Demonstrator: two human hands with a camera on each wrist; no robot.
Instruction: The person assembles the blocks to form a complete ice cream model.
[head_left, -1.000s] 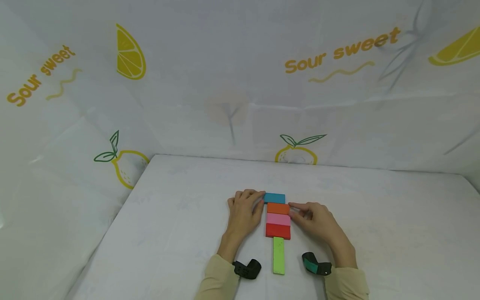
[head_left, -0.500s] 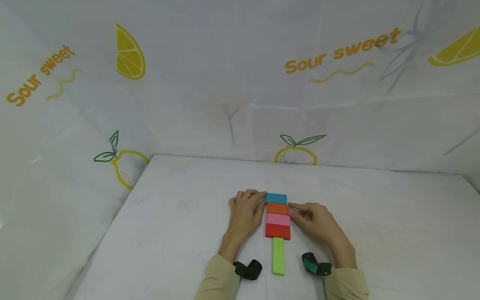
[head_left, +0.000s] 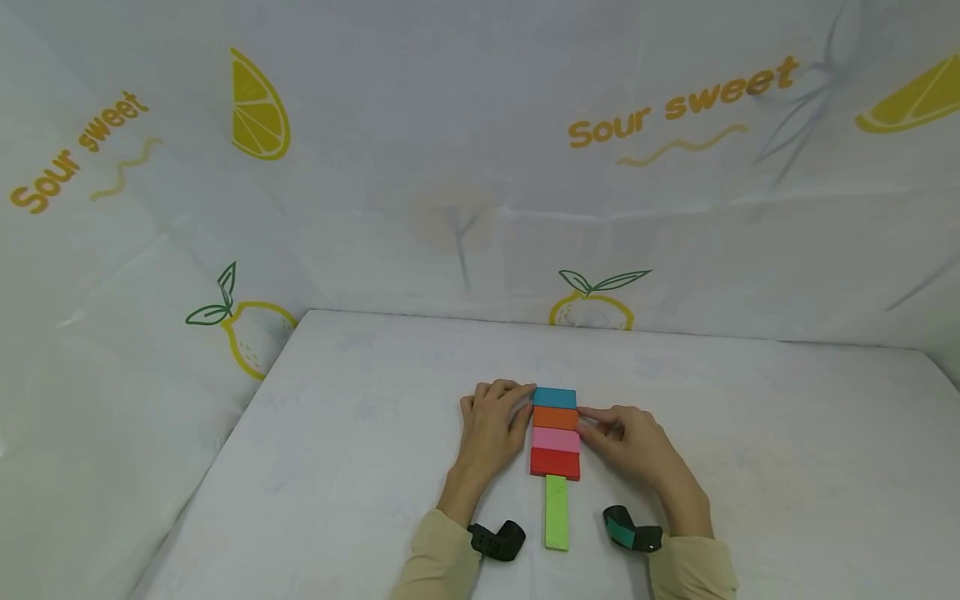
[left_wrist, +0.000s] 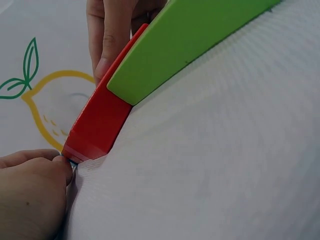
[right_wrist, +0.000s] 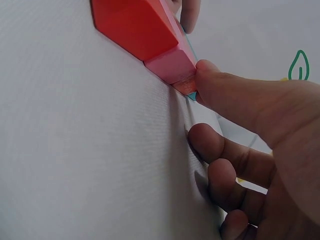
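Observation:
Several flat coloured blocks lie in a column in the head view. The blue block [head_left: 555, 398] is at the far end, followed by orange [head_left: 556, 418], pink [head_left: 556, 439] and red [head_left: 555, 463] ones. A green block [head_left: 557, 512] lies lengthwise at the near end, like a stem. My left hand [head_left: 491, 429] pinches the blue block's left end with thumb and index finger. My right hand [head_left: 633, 437] touches the right end of the orange block with thumb and index fingertips. In the right wrist view its thumb [right_wrist: 225, 90] rests at that end, other fingers loosely bent.
A white-covered table [head_left: 337, 467] bears the blocks. White sheeting [head_left: 420, 167] with lemon prints and lettering stands behind and at the left. Black wrist cameras [head_left: 501, 541] sit at both cuffs, either side of the green block.
My left hand and the blue block have slid slightly right, so the blue block now lines up with the orange one. My right hand stays nearly still.

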